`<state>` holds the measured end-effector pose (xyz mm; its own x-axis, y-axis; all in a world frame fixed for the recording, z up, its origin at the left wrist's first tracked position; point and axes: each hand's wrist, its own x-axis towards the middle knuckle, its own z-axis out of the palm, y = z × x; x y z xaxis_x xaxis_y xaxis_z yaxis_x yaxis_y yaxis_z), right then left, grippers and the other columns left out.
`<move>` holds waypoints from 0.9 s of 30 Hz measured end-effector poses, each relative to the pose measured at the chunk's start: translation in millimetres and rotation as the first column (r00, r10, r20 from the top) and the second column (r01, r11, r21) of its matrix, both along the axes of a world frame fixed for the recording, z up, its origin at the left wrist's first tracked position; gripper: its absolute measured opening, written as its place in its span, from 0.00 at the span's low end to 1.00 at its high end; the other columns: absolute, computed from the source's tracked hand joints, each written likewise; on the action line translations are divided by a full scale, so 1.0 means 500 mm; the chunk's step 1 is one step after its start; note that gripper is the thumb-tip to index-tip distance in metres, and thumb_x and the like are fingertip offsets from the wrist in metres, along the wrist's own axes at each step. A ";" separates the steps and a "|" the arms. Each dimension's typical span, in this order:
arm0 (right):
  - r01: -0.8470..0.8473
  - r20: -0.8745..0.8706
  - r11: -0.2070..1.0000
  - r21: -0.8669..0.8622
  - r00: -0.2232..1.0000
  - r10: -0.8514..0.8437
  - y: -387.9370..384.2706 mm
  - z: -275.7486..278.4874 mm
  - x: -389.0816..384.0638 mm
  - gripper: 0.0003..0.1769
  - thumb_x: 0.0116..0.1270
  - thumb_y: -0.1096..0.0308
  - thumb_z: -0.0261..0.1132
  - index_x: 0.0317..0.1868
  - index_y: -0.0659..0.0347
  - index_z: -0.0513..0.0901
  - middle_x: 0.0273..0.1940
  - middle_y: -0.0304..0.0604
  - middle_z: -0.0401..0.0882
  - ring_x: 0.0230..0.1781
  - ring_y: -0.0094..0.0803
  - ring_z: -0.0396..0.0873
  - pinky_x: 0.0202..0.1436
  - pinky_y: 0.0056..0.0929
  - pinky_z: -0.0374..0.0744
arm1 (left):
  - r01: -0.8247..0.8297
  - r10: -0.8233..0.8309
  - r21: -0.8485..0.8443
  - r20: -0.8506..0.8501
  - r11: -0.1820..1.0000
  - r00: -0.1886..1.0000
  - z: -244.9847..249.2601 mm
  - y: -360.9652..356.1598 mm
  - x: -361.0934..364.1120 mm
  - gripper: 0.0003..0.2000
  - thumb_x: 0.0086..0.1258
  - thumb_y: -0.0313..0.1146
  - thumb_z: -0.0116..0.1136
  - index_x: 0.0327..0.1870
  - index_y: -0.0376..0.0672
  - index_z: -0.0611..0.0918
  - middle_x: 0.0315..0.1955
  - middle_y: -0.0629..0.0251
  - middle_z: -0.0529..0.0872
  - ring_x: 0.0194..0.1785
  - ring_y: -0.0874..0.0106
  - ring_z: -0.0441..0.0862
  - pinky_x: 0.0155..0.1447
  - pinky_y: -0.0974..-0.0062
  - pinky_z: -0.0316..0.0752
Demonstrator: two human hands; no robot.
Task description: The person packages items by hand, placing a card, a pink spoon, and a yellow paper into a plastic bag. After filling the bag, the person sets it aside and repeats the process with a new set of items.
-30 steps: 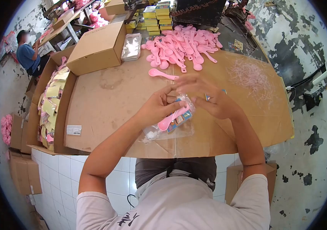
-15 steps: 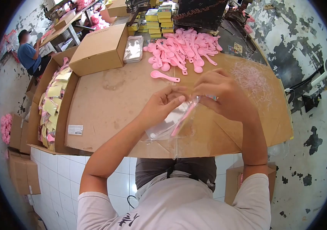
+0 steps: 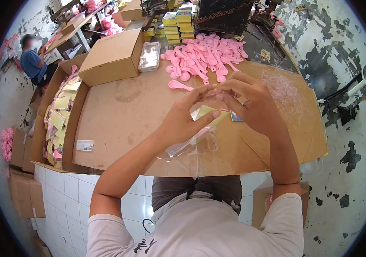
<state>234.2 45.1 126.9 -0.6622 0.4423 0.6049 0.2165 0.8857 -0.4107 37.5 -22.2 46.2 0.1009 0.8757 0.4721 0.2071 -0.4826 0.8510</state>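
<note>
My left hand [image 3: 181,119] is closed on a clear plastic bag [image 3: 206,133], its thumb lying across a pale yellow card [image 3: 207,112] that shows in the bag. A pink piece shows faintly through the plastic below the thumb; its shape is mostly hidden. The fingertips of my right hand [image 3: 251,100] pinch the bag's upper edge and meet my left fingertips there. Under my right hand a small colourful card [image 3: 236,116] shows in part. Just beyond my fingers lies a single pink spoon [image 3: 178,85], its handle end covered by my left hand.
A heap of pink spoons [image 3: 206,53] lies at the back, beside a stack of clear bags [image 3: 149,55] and a closed carton [image 3: 111,58]. Stacks of yellow cards [image 3: 178,25] stand behind. Left is an open box of packed bags [image 3: 58,115]; right, plastic strips [image 3: 282,90]. A person [image 3: 33,62] sits far left.
Both hands have shifted slightly away from me, and the bag has turned so its yellow card faces up. The pink piece inside shows less now. The colourful card under my right hand shows more.
</note>
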 end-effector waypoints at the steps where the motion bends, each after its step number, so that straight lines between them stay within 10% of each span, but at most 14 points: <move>1: -0.005 0.013 0.999 -0.036 1.000 0.005 -0.001 0.003 -0.001 0.06 0.67 0.73 0.72 0.43 0.64 0.87 0.36 0.45 0.81 0.33 0.39 0.81 0.37 0.35 0.79 | 0.020 -0.017 -0.036 0.065 0.999 0.998 -0.002 0.005 0.000 0.27 0.74 0.33 0.69 0.71 0.37 0.75 0.57 0.56 0.87 0.64 0.70 0.82 0.67 0.69 0.76; 4: -0.036 0.051 0.996 -0.085 0.998 0.040 -0.004 0.009 -0.003 0.07 0.67 0.73 0.72 0.44 0.64 0.86 0.35 0.44 0.80 0.33 0.36 0.80 0.37 0.33 0.79 | 0.048 -0.057 -0.191 -0.042 0.980 0.997 0.007 0.010 -0.017 0.21 0.76 0.33 0.68 0.66 0.36 0.79 0.50 0.59 0.90 0.59 0.75 0.83 0.62 0.72 0.77; 11: -0.006 0.000 0.996 -0.089 1.000 0.006 0.008 -0.013 -0.005 0.08 0.66 0.74 0.74 0.44 0.65 0.86 0.34 0.44 0.80 0.33 0.36 0.81 0.38 0.33 0.79 | 0.141 -0.072 -0.231 0.283 0.963 0.956 -0.005 0.015 0.000 0.16 0.80 0.28 0.61 0.64 0.34 0.80 0.47 0.63 0.91 0.50 0.81 0.86 0.50 0.81 0.79; 19: 0.148 -0.122 0.917 0.371 0.986 -0.110 0.010 -0.045 -0.036 0.11 0.62 0.73 0.75 0.45 0.58 0.86 0.43 0.41 0.81 0.45 0.38 0.81 0.49 0.37 0.77 | 0.083 0.026 -0.294 0.349 0.952 0.937 -0.004 0.000 -0.009 0.17 0.81 0.24 0.58 0.68 0.35 0.77 0.43 0.61 0.92 0.44 0.77 0.90 0.42 0.82 0.81; 27: 0.115 0.023 0.777 0.619 0.986 -0.165 0.018 -0.064 -0.076 0.14 0.55 0.67 0.72 0.42 0.61 0.84 0.43 0.40 0.79 0.46 0.37 0.78 0.50 0.37 0.73 | -0.279 0.289 0.074 -0.243 0.957 0.926 -0.029 -0.006 -0.013 0.23 0.74 0.27 0.66 0.68 0.33 0.77 0.36 0.54 0.93 0.39 0.68 0.93 0.42 0.72 0.83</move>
<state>196.0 54.1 94.7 -0.6743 0.0852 0.7335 0.3648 0.9021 0.2306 30.8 -25.3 31.6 -0.0307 0.8671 0.4972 0.5428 -0.4033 0.7367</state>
